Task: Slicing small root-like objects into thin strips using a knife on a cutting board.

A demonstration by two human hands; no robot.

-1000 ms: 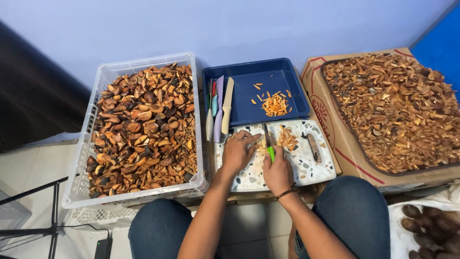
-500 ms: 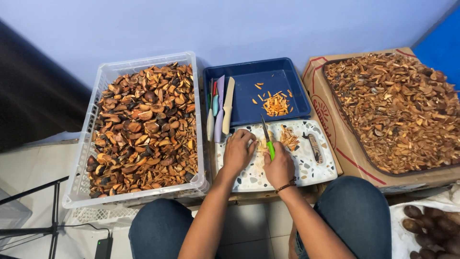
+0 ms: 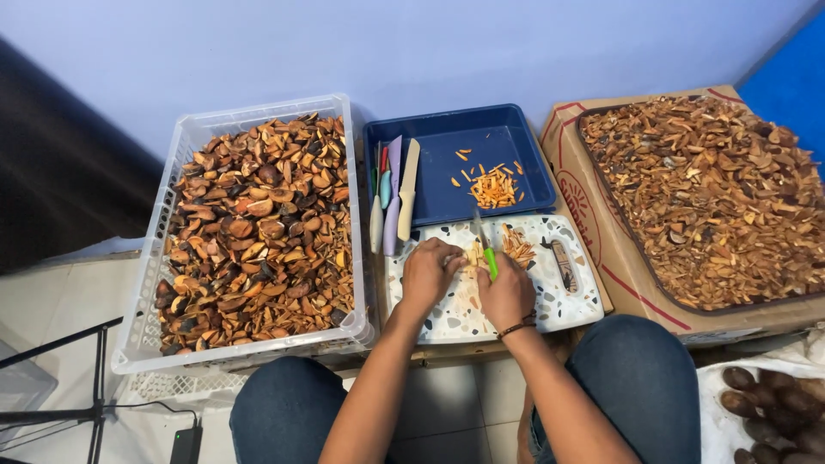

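My left hand [image 3: 428, 273] presses a small pale nut piece [image 3: 472, 255] down on a white speckled cutting board [image 3: 563, 305]. My right hand [image 3: 507, 294] grips a green-handled knife [image 3: 486, 249], its blade against that piece. A small heap of orange slivers [image 3: 518, 247] lies on the board just right of the knife. Behind the board stands a dark blue tray [image 3: 447, 198] holding more orange slivers [image 3: 493, 185] and several pastel knives [image 3: 392, 198] along its left side.
A clear plastic crate [image 3: 137, 331] of brown halved shells stands at the left. A cardboard box [image 3: 574, 193] full of shell scraps stands at the right. A white bag of dark whole nuts [image 3: 769, 404] lies at the lower right. My knees are below the board.
Both hands stay on the board; the knife has shifted only slightly over the piece.
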